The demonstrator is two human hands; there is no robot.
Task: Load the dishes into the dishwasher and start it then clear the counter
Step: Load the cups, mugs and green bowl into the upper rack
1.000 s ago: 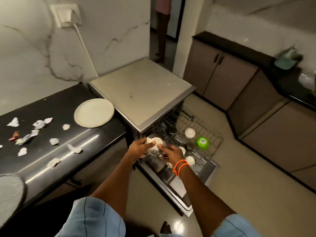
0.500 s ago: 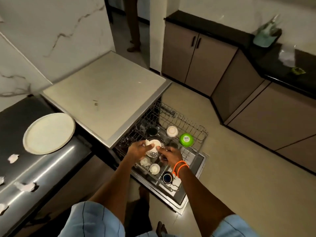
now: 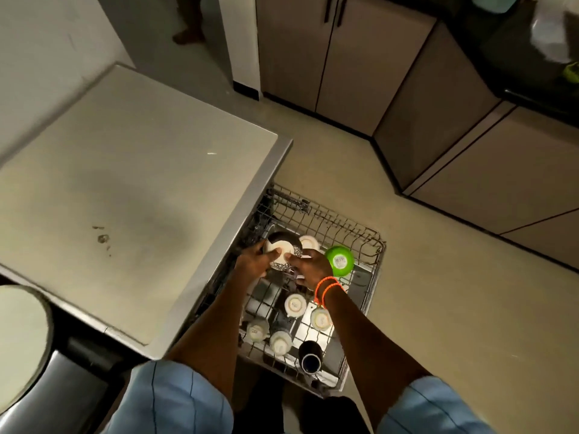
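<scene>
Both my hands hold a white bowl with a dark patterned rim (image 3: pixel 283 249) upside down over the pulled-out wire rack (image 3: pixel 365 242) of the dishwasher (image 3: pixel 141 189). My left hand (image 3: pixel 254 261) grips its left side and my right hand (image 3: pixel 310 265), with orange bands on the wrist, grips its right side. A green bowl (image 3: pixel 340 260) sits upside down just right of my right hand. Several white cups (image 3: pixel 295 304) and a dark cup (image 3: pixel 310 358) stand in the rack nearer to me.
A pale plate (image 3: pixel 18 343) lies on the black counter (image 3: pixel 72 364) at the lower left. Brown cabinets (image 3: pixel 341 51) line the far wall and the right side. A person's feet (image 3: pixel 188 32) show in the doorway at the top.
The view has swung right and down, so the counter with the paper scraps has left the frame. My hands keep holding the bowl over the rack, now a little further in.
</scene>
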